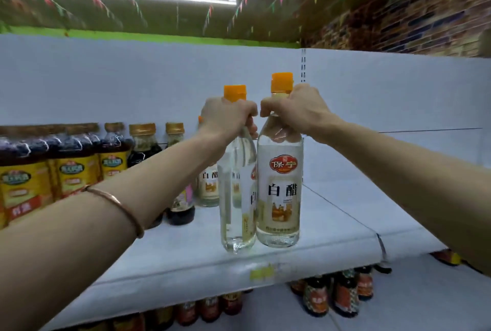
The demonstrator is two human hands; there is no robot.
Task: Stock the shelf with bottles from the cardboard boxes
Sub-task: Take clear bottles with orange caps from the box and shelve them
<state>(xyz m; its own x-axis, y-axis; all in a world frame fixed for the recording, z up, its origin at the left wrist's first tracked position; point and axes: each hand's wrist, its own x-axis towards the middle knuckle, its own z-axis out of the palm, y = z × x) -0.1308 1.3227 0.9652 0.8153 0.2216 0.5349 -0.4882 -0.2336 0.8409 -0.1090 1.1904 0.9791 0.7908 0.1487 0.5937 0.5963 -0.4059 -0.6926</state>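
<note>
Two clear white-vinegar bottles with orange caps are side by side over the white shelf. My left hand [228,115] grips the neck of the left bottle [236,213], whose label is turned sideways. My right hand [292,110] grips the neck of the right bottle [279,197], its label facing me. Both bottle bases are at or just above the shelf board [170,256]; I cannot tell if they touch it. A third matching bottle [208,187] stands behind them on the shelf, half hidden by my left arm.
Dark sauce bottles [175,205] and large yellow-labelled bottles [71,168] fill the shelf's left side. The shelf board runs bare to the right of the vinegar bottles. Several small dark bottles [332,296] stand on the lower shelf. No cardboard box is in view.
</note>
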